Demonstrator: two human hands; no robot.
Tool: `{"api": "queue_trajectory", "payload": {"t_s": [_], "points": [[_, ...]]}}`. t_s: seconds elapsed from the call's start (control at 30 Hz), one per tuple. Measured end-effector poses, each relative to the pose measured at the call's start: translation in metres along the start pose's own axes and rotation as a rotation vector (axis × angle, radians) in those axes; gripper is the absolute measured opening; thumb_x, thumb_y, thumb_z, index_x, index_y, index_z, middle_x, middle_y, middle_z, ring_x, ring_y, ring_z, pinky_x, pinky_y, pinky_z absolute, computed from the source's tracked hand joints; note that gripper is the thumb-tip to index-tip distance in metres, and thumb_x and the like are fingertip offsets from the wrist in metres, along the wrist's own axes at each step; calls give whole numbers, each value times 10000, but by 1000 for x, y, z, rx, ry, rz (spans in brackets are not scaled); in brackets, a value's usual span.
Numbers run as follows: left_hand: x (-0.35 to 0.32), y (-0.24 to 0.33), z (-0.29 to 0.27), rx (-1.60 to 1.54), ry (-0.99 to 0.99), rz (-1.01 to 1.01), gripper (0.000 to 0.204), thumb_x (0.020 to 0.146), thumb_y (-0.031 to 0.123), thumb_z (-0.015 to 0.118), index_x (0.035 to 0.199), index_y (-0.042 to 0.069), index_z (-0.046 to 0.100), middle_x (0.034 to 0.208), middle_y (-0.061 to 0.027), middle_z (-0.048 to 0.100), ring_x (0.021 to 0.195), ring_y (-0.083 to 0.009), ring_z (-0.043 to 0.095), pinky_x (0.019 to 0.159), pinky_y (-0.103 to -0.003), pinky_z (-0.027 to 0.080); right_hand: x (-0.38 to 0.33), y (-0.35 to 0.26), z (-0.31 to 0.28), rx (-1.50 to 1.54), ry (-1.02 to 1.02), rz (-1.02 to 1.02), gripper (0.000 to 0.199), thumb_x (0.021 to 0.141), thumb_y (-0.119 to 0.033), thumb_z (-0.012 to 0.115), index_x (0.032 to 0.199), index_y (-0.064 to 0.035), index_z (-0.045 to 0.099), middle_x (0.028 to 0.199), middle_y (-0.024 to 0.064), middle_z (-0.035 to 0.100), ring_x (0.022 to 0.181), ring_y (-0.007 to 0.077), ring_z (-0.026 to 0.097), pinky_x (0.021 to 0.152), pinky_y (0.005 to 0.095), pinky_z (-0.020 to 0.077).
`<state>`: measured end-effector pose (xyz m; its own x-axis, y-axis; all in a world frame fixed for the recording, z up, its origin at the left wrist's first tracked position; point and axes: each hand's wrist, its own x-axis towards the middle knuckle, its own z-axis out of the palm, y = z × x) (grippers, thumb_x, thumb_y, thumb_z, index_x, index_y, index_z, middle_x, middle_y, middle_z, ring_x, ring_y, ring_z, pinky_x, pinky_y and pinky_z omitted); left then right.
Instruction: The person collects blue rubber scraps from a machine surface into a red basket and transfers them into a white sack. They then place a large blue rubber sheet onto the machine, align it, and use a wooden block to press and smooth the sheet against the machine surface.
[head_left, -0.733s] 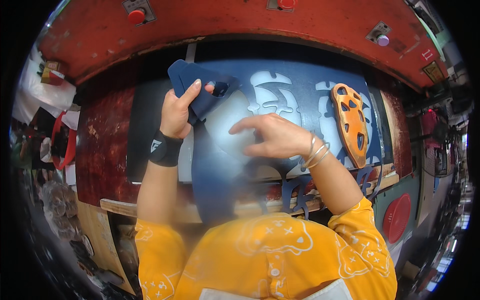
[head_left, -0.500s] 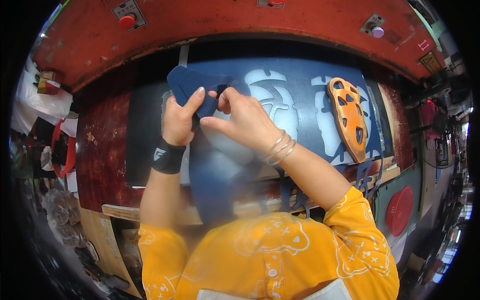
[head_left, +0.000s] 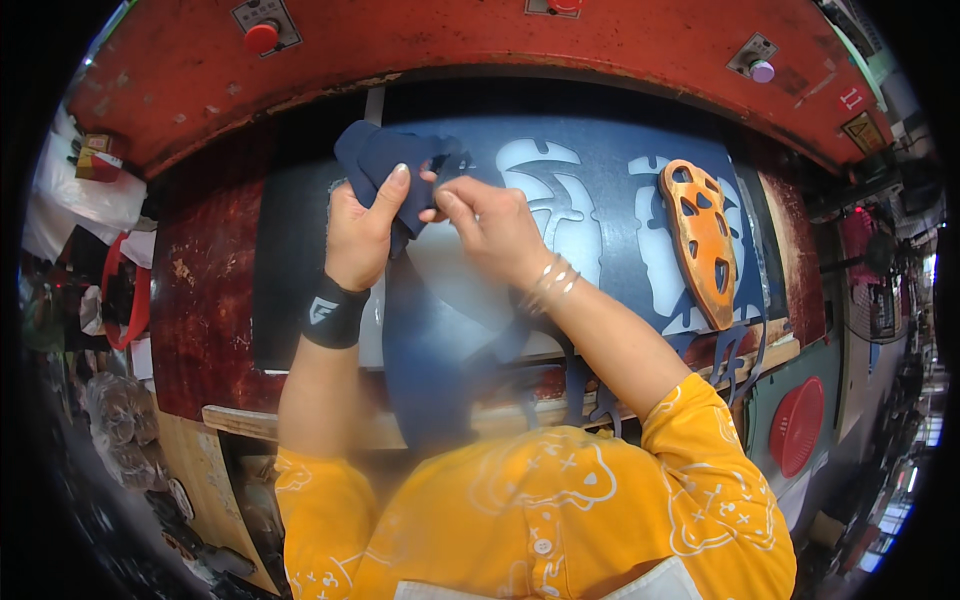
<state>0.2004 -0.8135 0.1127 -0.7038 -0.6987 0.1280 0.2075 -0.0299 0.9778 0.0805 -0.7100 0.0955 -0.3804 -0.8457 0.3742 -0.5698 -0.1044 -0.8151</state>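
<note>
My left hand (head_left: 358, 238), with a black wristband, grips several dark blue cut-out sheet pieces (head_left: 372, 152), thumb on top. Close against their right edge, my right hand (head_left: 495, 222) has its thumb and fingers pinched at part of the blue material; the exact spot is blurred. Under both hands lies a large blue sheet (head_left: 620, 140) with cut-out openings showing a pale surface. On its right part rests an orange-brown cutting die (head_left: 703, 240), long and rounded, with several holes.
A red machine beam (head_left: 400, 50) with a red push button (head_left: 261, 38) and a pale purple knob (head_left: 761, 71) spans the far side. Strips of blue scrap hang over the wooden front edge (head_left: 540, 412). A red plastic basket (head_left: 797, 425) is at right, plastic bags (head_left: 90, 190) at left.
My right hand has shifted slightly right and its thumb has closed toward the fingers. The blue pieces in my left hand have tilted and fanned a little.
</note>
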Motion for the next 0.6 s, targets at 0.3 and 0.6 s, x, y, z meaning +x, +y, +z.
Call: {"api": "queue_trajectory", "payload": {"t_s": [0.3,0.6], "points": [[30,36,-73,-689,554,56,365,1026,304,332,1088,37,572,1084,-77,601,916,-195,588,835,-334,519,-13,22,-42,-133,87,350,237,916,-217,517,870,-34,660,667,66,647,596,169,605,593,301,474],[77,72,-175,-440,387,292,176,959,129,510,952,-43,548,945,-141,591,923,-285,590,812,-469,563,-44,46,-51,-178,130,327,212,899,-191,497,847,-39,636,679,120,631,651,323,617,639,394,482]]}}
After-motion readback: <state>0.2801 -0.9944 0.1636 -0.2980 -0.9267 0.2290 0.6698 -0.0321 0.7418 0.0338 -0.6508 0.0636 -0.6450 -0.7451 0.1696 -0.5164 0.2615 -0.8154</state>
